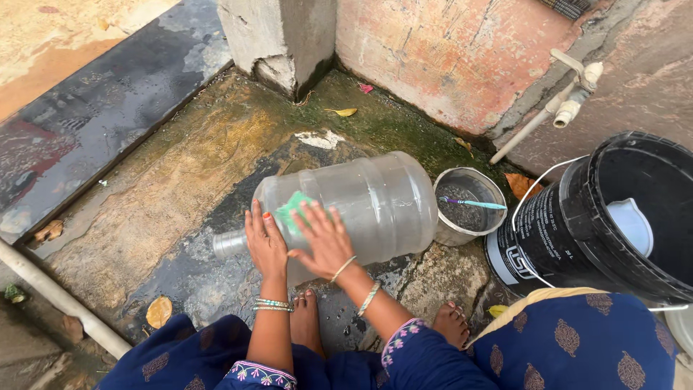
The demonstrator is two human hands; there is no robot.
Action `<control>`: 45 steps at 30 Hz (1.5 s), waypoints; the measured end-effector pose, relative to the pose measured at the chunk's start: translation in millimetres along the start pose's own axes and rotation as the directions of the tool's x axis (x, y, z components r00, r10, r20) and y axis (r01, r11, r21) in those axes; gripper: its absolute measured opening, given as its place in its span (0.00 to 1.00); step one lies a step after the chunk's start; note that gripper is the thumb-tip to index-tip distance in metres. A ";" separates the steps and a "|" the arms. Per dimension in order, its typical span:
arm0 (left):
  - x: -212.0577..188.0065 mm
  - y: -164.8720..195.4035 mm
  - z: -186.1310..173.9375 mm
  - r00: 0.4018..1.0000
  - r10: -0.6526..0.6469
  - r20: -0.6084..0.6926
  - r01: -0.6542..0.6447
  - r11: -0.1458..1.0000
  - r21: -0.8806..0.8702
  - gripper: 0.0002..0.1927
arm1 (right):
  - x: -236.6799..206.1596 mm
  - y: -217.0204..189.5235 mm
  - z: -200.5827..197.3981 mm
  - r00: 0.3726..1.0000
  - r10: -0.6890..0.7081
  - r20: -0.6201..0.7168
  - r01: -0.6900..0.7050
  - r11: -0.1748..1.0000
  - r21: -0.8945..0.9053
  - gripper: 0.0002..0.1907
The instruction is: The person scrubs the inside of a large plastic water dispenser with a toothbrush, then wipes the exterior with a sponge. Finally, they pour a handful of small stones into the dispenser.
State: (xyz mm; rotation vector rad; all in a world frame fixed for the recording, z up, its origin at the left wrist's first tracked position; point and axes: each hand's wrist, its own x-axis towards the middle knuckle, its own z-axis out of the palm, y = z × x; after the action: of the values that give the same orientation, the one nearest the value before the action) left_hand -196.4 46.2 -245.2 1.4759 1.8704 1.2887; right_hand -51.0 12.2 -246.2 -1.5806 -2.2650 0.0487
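A large clear plastic water jug point(375, 198) lies on its side on the wet stone floor, its neck pointing left. My left hand point(264, 242) rests flat on the jug's shoulder near the neck. My right hand point(323, 238) presses a green scrub pad point(292, 208) against the jug's side. Bangles circle both wrists. My bare feet stand just below the jug.
A small steel pot point(476, 231) with dark contents and a toothbrush point(473, 204) sits right of the jug. A black bucket point(577, 238) holding a white scoop stands at the far right, under a wall tap point(570, 108). Dry leaves lie about; a pipe crosses the lower left.
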 end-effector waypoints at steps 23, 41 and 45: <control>23.0 -8.9 -0.5 0.995 0.070 0.071 -0.053 0.974 -0.219 0.29 | -33.5 33.4 -13.8 0.972 0.201 -0.121 -0.207 0.978 -0.039 0.45; 12.9 -5.2 -6.5 0.946 -0.320 0.045 0.311 0.939 0.146 0.41 | -16.0 190.2 -85.9 0.580 0.814 -0.033 -0.765 0.559 0.321 0.48; 9.6 1.5 13.1 0.926 -0.373 0.059 0.340 0.892 0.297 0.39 | -1.1 127.7 -64.9 0.761 0.649 0.008 -0.646 0.759 -0.085 0.39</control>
State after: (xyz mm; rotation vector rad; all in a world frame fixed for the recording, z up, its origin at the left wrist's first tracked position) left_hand -188.6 60.2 -248.2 1.2209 2.1881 0.7745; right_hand 85.1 46.2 -216.8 -2.3528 -1.6380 0.1755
